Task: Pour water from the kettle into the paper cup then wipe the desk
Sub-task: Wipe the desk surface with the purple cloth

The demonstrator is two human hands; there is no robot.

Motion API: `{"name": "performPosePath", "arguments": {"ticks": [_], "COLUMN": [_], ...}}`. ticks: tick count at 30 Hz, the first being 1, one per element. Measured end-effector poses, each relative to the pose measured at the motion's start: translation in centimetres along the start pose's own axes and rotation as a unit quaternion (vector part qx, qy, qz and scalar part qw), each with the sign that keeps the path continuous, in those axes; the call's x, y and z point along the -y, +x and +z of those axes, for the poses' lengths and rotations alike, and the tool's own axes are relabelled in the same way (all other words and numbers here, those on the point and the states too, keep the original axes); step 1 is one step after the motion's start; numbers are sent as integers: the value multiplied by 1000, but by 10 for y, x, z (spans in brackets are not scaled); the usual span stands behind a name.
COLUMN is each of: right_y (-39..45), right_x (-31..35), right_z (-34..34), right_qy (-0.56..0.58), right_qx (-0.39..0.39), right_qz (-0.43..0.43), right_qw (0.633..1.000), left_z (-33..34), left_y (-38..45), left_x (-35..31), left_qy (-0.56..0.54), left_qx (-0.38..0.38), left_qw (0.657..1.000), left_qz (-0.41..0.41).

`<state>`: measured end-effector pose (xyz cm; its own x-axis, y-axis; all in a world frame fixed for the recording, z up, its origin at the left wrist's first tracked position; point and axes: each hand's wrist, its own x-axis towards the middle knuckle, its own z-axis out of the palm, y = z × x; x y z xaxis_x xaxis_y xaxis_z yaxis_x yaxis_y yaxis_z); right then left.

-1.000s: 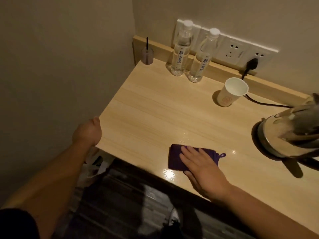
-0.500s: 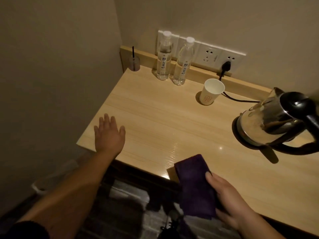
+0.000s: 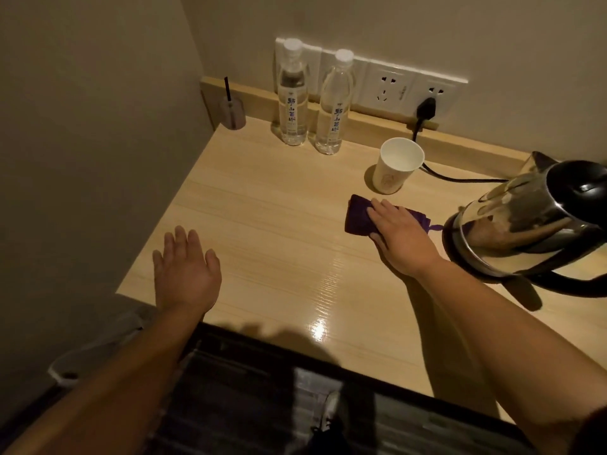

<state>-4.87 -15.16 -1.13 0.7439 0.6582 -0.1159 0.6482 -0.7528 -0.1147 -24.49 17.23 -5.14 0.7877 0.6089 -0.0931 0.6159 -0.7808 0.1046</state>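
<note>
Cloth (image 3: 359, 215) lies under flat, spread right hand (image 3: 402, 239) on desk (image 3: 262, 218); nothing gripped.

Single view, head-worn wide-angle camera: looks forward and steeply down over the desk (image 3: 262, 224) toward the corner where two walls meet, sockets (image 3: 391, 88) at the top of the frame. Set close, with both forearms entering from the bottom edge, the floor visible below the desk's near edge, and the kettle (image 3: 532, 221) cut off at the right edge.

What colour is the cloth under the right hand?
Dark purple cloth, seen in the head view.
</note>
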Motion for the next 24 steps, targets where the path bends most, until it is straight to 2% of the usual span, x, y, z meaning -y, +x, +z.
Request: {"name": "performPosePath", "arguments": {"ticks": [3, 8, 11, 15, 17, 19, 22, 24], "right_y": [-31, -157, -224, -269, -283, -289, -277, -256], "right_x": [2, 47, 76, 99, 109, 114, 121, 121], "right_z": [10, 40, 56, 72, 68, 54, 23, -1], "right_qy": [-5, 47, 79, 135, 256, 380, 534, 575], "right_qx": [-3, 23, 34, 72, 136, 154, 177, 205], "right_qz": [-21, -41, -25, -14, 58, 108, 156, 145], "right_qw": [1000, 998, 996, 988, 955, 906, 812, 779], "left_z": [-1, -3, -6, -7, -12, -18, -32, -45], "left_y": [-1, -1, -2, -2, 1, 7, 5, -13], "left_x": [0, 0, 0, 4, 7, 10, 11, 0], "left_qy": [-3, -7, -9, -18, -22, -26, -36, -61], "left_qx": [1, 12, 17, 51, 76, 114, 174, 199], "left_qw": [1000, 1000, 1000, 998, 997, 993, 983, 974], "left_qz": [4, 3, 13, 13, 24, 32, 46, 83]}}
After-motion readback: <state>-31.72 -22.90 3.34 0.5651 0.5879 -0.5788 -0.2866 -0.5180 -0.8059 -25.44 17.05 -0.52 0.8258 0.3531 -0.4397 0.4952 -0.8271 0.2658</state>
